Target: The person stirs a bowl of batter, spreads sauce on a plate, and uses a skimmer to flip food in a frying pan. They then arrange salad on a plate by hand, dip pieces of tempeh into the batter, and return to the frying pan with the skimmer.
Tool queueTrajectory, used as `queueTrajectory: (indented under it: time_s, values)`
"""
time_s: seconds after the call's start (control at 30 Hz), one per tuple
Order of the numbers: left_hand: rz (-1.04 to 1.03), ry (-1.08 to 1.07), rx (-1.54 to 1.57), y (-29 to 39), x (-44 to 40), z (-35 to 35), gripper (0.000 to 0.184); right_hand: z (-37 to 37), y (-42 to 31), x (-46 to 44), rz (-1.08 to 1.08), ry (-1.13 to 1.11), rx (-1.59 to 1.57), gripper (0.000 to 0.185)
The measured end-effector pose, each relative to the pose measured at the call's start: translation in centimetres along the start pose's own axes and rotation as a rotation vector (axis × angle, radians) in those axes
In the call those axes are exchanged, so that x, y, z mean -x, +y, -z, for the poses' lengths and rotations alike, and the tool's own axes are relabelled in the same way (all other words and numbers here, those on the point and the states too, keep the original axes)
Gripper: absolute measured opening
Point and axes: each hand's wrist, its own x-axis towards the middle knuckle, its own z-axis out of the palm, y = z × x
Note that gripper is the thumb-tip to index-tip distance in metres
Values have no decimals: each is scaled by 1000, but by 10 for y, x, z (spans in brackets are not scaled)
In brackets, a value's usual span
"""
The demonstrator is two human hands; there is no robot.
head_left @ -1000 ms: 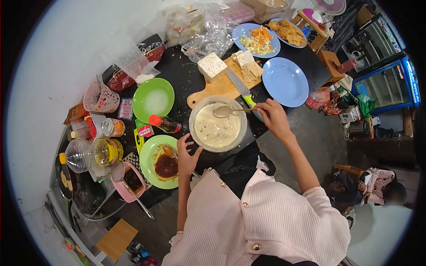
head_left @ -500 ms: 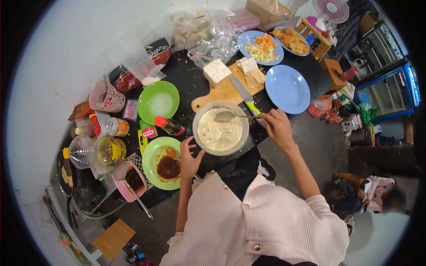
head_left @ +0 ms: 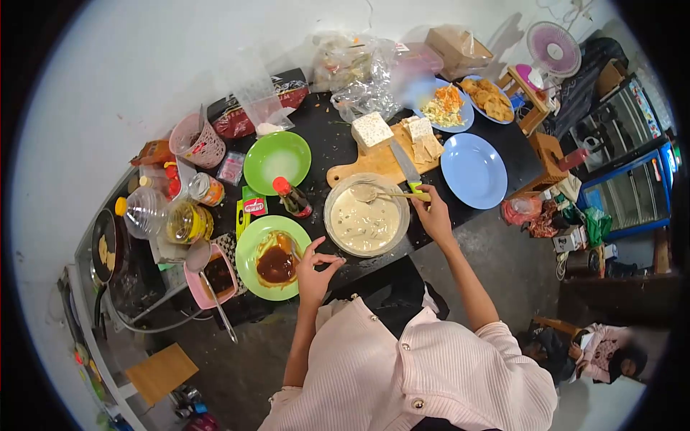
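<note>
A round tub of pale batter [head_left: 365,224] with green bits stands near the table's front edge. My right hand [head_left: 433,214] grips the handle end of a spoon [head_left: 395,195], whose bowl rests in the batter. Left of the tub, my left hand [head_left: 317,270] is apart from it, fingers bent and thumb near the index finger; I see nothing held. Behind the tub, a wooden board [head_left: 351,173] carries a white speckled block [head_left: 372,131], thin slices [head_left: 424,146] and a knife [head_left: 404,162]. A green plate with brown sauce [head_left: 276,263] is beside my left hand.
A sauce bottle [head_left: 292,199] and green plate [head_left: 277,159] stand left of the tub. On the right are a blue plate [head_left: 474,171], shredded vegetables [head_left: 443,108] and fried pieces [head_left: 487,99]. A pan [head_left: 106,246] is far left. Another person [head_left: 600,352] sits at lower right.
My left hand has come away from the tub's side and its fingers have drawn together. The spoon still sits in the batter in my right hand. The whole view has shifted.
</note>
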Motion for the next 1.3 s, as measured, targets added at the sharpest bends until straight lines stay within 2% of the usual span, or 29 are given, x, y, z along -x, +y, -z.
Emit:
queueTrajectory:
  time_s: [0.07,0.1,0.13,0.2,0.23,0.27,0.37,0.47,0.5,0.6,0.67,0.73,0.8,0.83,0.87,0.9,0.93,0.97,1.0,1.03,1.07,1.1,1.13,1.17,1.2,1.23,1.27,1.3]
  values:
    - [-7,2,13,0,10,1,30,-7,19,-7,68,47,-110,32]
    - [-53,36,-9,8,17,1,11,-8,18,-6,67,50,-134,37]
    - [-35,32,-10,11,22,-1,14,-8,18,-6,52,28,-96,39]
    - [6,51,-10,15,34,-2,20,-17,33,-9,121,25,-228,41]
    - [-55,49,-65,17,40,-3,17,-17,30,-8,106,26,-185,42]
    - [-18,30,40,18,47,-5,18,-15,28,-2,85,24,-141,42]
    - [43,-30,32,32,67,-9,17,-15,35,1,159,9,-176,43]
    - [-131,-123,-163,19,84,-13,36,-17,29,10,146,5,-183,43]
    - [-44,-131,-150,27,92,-13,32,-18,28,11,137,15,-161,44]
    - [45,-108,-74,6,117,-21,31,-22,27,22,96,23,-197,45]
    - [148,-29,-51,-17,140,-24,32,-29,37,28,253,137,-97,50]
    - [231,121,58,-67,172,-25,32,-29,31,37,261,223,63,50]
    - [306,276,-126,-115,214,-7,29,-23,-1,57,220,368,95,48]
    - [384,387,-151,-144,243,3,29,-19,-14,68,314,410,57,45]
    - [458,499,-175,-187,281,12,29,-18,-26,78,412,455,14,43]
    - [393,698,136,-285,338,13,30,-19,-42,92,521,444,28,36]
    - [634,709,-96,-252,375,25,35,-25,-60,110,584,380,15,31]
    - [862,469,-419,-275,424,37,38,-33,-77,130,617,251,-44,28]
    - [1188,527,-154,-307,474,41,41,-43,-94,150,649,124,-101,26]
    - [1239,456,-441,-300,508,41,35,-58,-106,170,617,-70,-161,23]
    - [1209,525,-602,-305,543,36,30,-77,-115,191,582,-263,-220,21]
    - [1156,570,-468,-289,569,36,22,-101,-118,212,519,-441,-274,22]
    - [861,552,-628,-311,593,27,20,-127,-121,231,454,-622,-329,23]
    - [568,526,-784,-332,619,24,19,-152,-126,244,361,-692,-411,26]
    - [987,781,-169,-335,619,26,16,-180,-132,260,262,-767,-496,29]
    - [999,770,-168,-339,619,33,18,-217,-125,266,260,-817,-652,36]
    - [1015,754,-167,-340,620,41,20,-238,-137,271,21,-869,-643,39]
    - [1030,736,-165,-343,619,52,22,-256,-151,273,-60,-855,-655,40]
